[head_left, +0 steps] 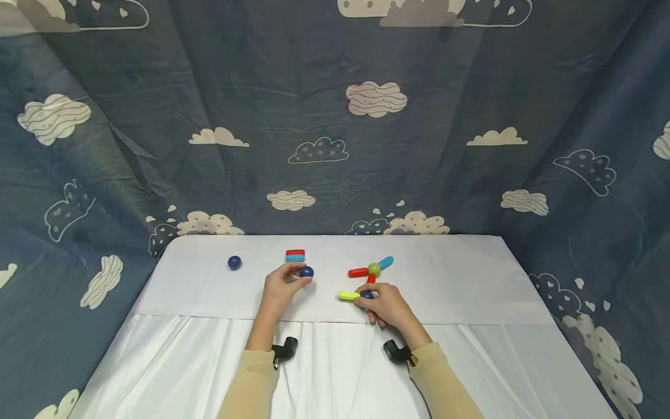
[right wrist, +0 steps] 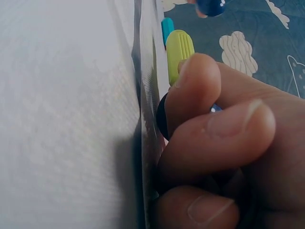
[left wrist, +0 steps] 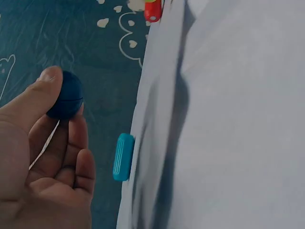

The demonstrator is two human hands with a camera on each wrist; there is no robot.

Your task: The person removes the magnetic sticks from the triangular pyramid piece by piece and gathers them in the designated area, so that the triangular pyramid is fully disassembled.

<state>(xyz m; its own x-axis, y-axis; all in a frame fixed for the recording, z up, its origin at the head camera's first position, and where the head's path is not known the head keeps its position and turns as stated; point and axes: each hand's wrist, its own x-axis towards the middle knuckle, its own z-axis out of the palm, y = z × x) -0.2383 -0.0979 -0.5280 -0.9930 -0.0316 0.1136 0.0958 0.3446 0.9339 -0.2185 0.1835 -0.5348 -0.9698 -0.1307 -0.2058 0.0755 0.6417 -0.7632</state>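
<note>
My left hand (head_left: 279, 289) pinches a dark blue ball (head_left: 306, 272) between thumb and fingers, raised off the surface in the left wrist view. My right hand (head_left: 388, 305) grips another dark blue ball (head_left: 367, 295), partly hidden by the fingers. A yellow-green stick (head_left: 348, 295) points left from that ball. Just beyond, a light green ball (head_left: 374, 269) has a red stick (head_left: 358, 272) on its left and a light blue stick (head_left: 385, 262) at upper right. A second red stick (head_left: 371, 279) runs from the green ball toward the right hand; its near end is hidden.
A loose dark blue ball (head_left: 234, 262) lies at the left on the white tabletop (head_left: 445, 291). Beyond the left hand, a red stick (head_left: 295, 252) and a light blue stick (head_left: 295, 258) lie side by side. A dark cloud-patterned cloth (head_left: 314, 70) hangs behind the table.
</note>
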